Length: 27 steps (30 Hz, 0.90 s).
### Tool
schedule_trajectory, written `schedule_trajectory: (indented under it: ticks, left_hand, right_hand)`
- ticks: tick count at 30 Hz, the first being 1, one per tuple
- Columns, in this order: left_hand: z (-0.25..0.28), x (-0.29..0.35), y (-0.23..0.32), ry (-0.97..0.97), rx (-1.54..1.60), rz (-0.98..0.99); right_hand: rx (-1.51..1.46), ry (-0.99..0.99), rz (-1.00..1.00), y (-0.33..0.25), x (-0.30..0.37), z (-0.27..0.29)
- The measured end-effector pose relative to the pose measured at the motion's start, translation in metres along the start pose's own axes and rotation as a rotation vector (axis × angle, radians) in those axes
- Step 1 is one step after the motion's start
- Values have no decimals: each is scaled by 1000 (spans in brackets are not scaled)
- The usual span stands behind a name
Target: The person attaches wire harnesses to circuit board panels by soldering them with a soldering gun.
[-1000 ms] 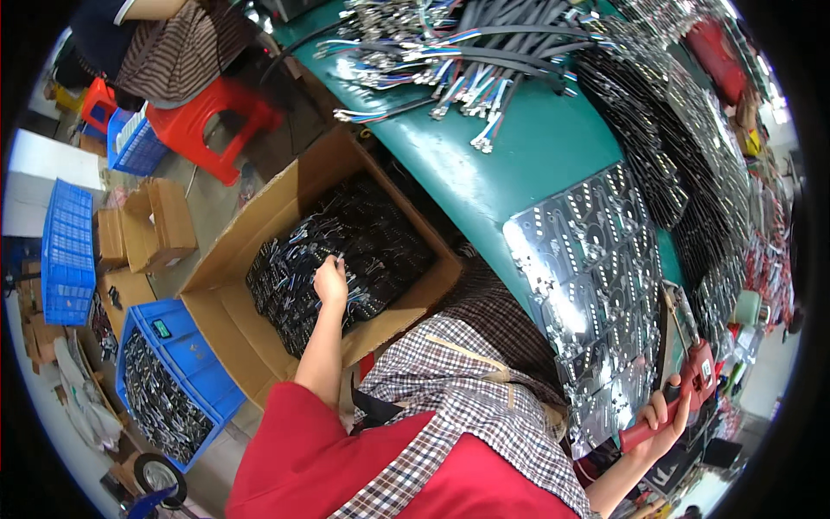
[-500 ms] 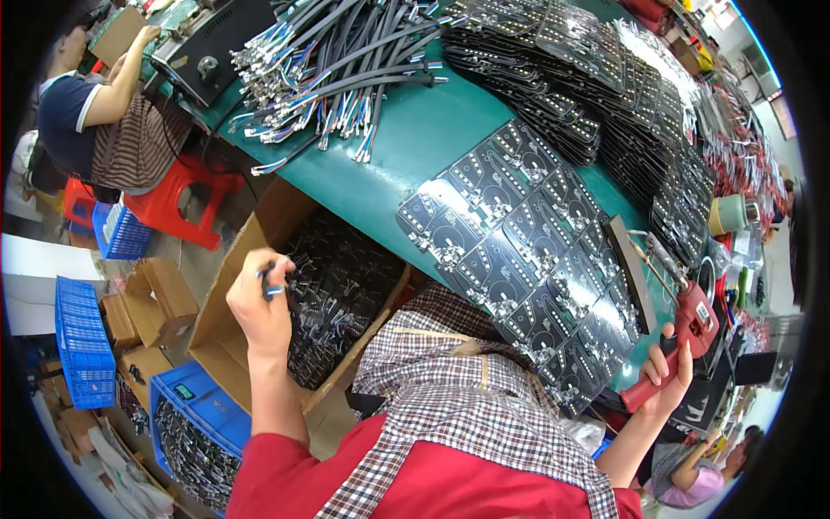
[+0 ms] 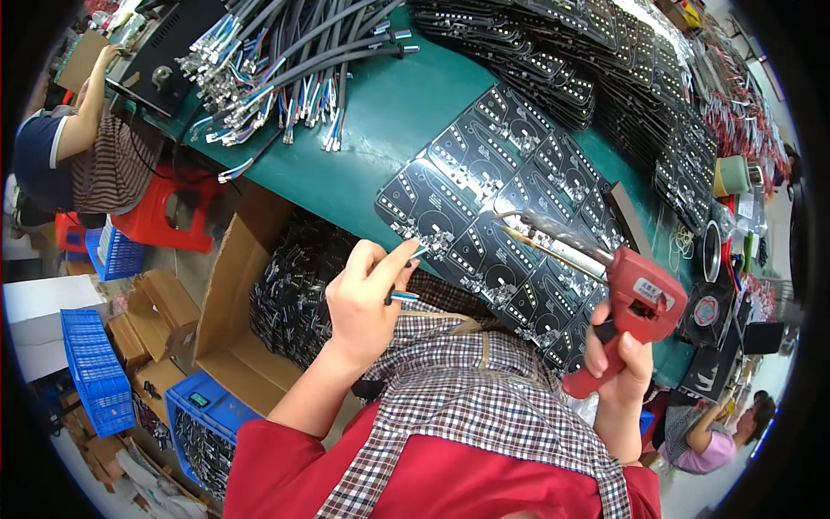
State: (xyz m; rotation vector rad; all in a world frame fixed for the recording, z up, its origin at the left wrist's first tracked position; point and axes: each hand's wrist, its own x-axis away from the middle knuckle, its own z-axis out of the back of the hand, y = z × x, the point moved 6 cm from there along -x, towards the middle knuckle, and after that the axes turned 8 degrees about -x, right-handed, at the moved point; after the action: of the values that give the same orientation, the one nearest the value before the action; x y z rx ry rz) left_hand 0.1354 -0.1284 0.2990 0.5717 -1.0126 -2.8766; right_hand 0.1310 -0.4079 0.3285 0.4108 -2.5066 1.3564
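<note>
Soldering gun (image 3: 647, 294) and wires (image 3: 405, 297) in hand.
We see the left hand (image 3: 365, 294) pinching wires ends-out; the right hand (image 3: 624, 363) grasps the gun's handle (image 3: 581, 379), presumably to angle it over boards (image 3: 510, 195) beyond.

A person (image 3: 41, 147) in a dark blue top and a stripy apron sits on a red stool (image 3: 169, 214) at the far left. A black box (image 3: 177, 52) is at the far left end of the green table (image 3: 385, 108). Just beside the stool is a small blue basket (image 3: 121, 253). Nearer on the left are brown boxes (image 3: 162, 307), a bigger blue basket (image 3: 97, 376) and a blue bin (image 3: 226, 405). On the right are a pale green cup (image 3: 733, 175) and, near it, another person (image 3: 711, 450) in a pink top.
</note>
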Motion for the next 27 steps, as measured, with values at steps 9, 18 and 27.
schedule_trajectory:
  ticks: [9, 18, 27]
  left_hand:
    - [-4, 4, -3, 40, -117, -220]
    - [-10, 2, -5, 58, -87, -224]
    - [-15, 5, -8, 5, -137, -316]
  right_hand:
    - [179, -25, -43, 43, 5, -27]
    - [366, -18, -104, 66, 15, -22]
    - [251, -123, -153, 68, 16, -27]
